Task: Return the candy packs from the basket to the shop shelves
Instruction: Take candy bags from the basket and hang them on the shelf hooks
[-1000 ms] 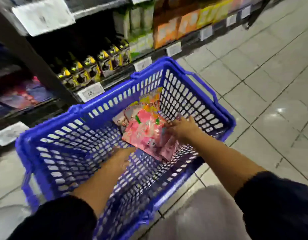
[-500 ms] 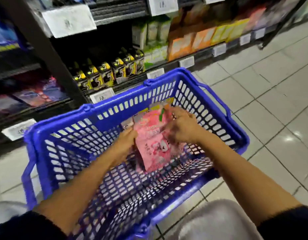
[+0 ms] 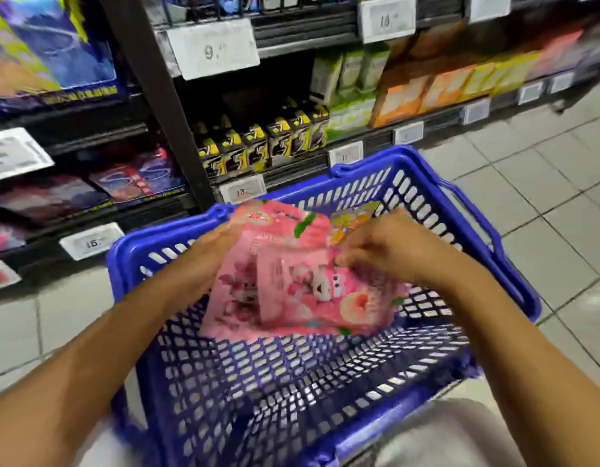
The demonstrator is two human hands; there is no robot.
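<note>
Both hands are over the blue basket (image 3: 514, 264), lifting a bunch of pink candy packs (image 3: 291, 281) between them. The left hand (image 3: 214, 251) is at the packs' left edge, its fingers hidden behind the pink plastic, so it seems to be holding them from that side, though I cannot tell exactly how the fingers lie. The right hand (image 3: 386, 251) is at the packs' upper right corner, fingers curled and pinching the wrapper. The packs hang down and toward the person from both hands, above the basket's mesh floor and partly above its far rim. Just beyond the right hand's knuckles, a yellow-and-orange pack (image 3: 352, 217) stands against the far wall inside the basket. Past both hands are the shop shelves (image 3: 291, 45), with black-and-yellow boxes (image 3: 264, 146) beyond the left hand and green and orange boxes (image 3: 409, 92) beyond the right. White price tags (image 3: 212, 48) line the shelf edges. The picture is blurred.
</note>
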